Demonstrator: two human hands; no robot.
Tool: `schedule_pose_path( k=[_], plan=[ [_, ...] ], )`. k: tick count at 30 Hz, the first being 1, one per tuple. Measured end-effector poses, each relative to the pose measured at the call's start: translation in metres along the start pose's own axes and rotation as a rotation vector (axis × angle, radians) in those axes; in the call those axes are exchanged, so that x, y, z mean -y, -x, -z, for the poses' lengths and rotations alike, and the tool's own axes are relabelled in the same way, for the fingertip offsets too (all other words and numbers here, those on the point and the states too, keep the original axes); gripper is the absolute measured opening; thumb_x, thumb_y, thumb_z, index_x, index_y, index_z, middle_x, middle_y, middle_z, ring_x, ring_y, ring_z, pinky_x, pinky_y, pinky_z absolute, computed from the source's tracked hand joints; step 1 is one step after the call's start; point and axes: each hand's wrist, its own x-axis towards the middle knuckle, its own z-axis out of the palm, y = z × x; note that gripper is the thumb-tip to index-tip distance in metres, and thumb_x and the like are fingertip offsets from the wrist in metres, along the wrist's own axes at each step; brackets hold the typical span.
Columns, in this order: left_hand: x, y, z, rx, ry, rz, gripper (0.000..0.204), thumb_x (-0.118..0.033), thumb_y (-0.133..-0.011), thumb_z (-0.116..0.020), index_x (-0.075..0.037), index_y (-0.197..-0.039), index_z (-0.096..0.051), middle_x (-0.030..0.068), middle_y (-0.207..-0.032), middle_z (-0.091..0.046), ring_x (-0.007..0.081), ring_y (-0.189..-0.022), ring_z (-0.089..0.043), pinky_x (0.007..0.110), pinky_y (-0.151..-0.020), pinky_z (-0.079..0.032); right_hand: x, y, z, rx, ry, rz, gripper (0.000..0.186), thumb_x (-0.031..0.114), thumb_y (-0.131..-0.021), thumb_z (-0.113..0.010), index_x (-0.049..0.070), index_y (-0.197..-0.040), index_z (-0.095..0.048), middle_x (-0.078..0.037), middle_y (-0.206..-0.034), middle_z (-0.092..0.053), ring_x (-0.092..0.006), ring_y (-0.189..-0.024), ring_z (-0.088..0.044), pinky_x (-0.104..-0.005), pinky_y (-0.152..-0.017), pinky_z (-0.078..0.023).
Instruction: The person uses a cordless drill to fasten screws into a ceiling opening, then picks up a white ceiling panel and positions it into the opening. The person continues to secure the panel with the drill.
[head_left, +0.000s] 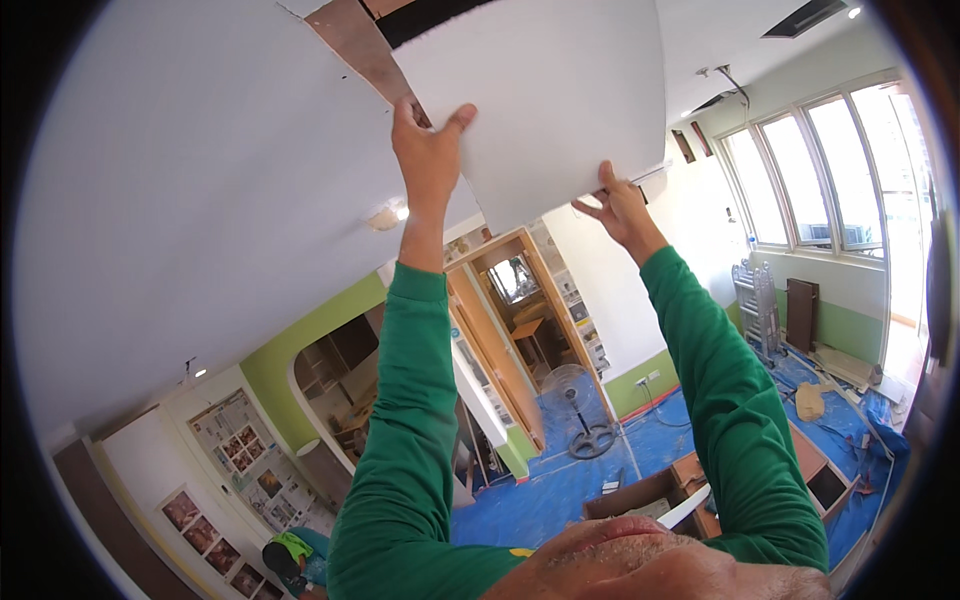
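Observation:
Overhead, both of my raised arms hold a flat white ceiling board [560, 100] against a cut opening [350, 45] in the ceiling. My left hand [428, 150] grips the board's left edge, with its thumb on the face and its other fingers hidden behind. At the lower right corner is my right hand [622, 208], thumb on the face and fingers under the edge. The board hangs tilted, and its upper part runs out of the picture. Brown and dark material shows inside the gap at the board's upper left.
Blue sheeting [520, 515] covers the floor below. On it stand a pedestal fan [575, 405] and a brown wooden cabinet [640, 495]. A folded metal ladder [757, 305] leans near the windows [800, 170]. Another person [295, 560] is low at the left, near a papered door.

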Motion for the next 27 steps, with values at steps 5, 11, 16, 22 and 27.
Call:
schedule_pose_path(
  k=[5, 11, 16, 22, 27],
  plan=[
    [-0.018, -0.012, 0.017, -0.036, -0.017, 0.012, 0.056, -0.004, -0.086, -0.085, 0.010, -0.128, -0.051, 0.0201, -0.121, -0.068, 0.0226, -0.106, -0.068, 0.031, -0.093, -0.055, 0.009, -0.011, -0.030, -0.005, 0.052, 0.026, 0.080, 0.040, -0.103, -0.064, -0.019, -0.142, -0.028, -0.026, -0.145, -0.048, -0.0407, -0.138, -0.049, -0.0663, -0.108, -0.051],
    [-0.005, 0.000, 0.013, -0.042, 0.006, 0.084, 0.068, -0.006, -0.079, -0.089, 0.007, -0.132, -0.049, 0.0206, -0.123, -0.064, 0.0241, -0.108, -0.065, 0.035, -0.094, -0.053, 0.010, -0.011, -0.003, -0.083, 0.134, 0.075, 0.079, 0.045, -0.100, -0.069, -0.012, -0.141, -0.033, -0.023, -0.143, -0.050, -0.0386, -0.136, -0.052, -0.0632, -0.102, -0.056],
    [-0.005, 0.021, 0.005, -0.180, -0.694, -0.326, 0.094, -0.012, -0.076, -0.093, 0.001, -0.150, -0.037, 0.0222, -0.139, -0.053, 0.0361, -0.133, -0.049, 0.049, -0.113, -0.039, 0.029, 0.022, 0.002, -0.246, 0.323, 0.201, 0.076, 0.049, -0.096, -0.074, 0.000, -0.144, -0.040, -0.018, -0.140, -0.055, -0.0334, -0.130, -0.058, -0.0536, -0.092, -0.060],
    [-0.007, -0.009, 0.003, 0.248, -0.502, -0.354, 0.095, -0.021, -0.077, -0.092, -0.002, -0.153, -0.038, 0.0216, -0.140, -0.060, 0.0407, -0.128, -0.058, 0.048, -0.112, -0.044, 0.073, 0.033, 0.021, -0.338, 0.665, 0.359, 0.053, 0.024, -0.097, -0.074, -0.003, -0.135, -0.052, -0.018, -0.119, -0.069, -0.0268, -0.106, -0.070, -0.0400, -0.078, -0.063],
    [0.042, -0.009, -0.002, 0.433, -0.088, 0.150, 0.075, -0.016, -0.083, -0.090, 0.004, -0.141, -0.047, 0.0208, -0.128, -0.068, 0.0294, -0.110, -0.071, 0.039, -0.095, -0.058, 0.099, 0.029, 0.029, -0.324, 1.088, 0.362, 0.055, 0.033, -0.098, -0.072, -0.006, -0.133, -0.055, -0.027, -0.123, -0.069, -0.0352, -0.108, -0.072, -0.0444, -0.095, -0.057]
  ],
)
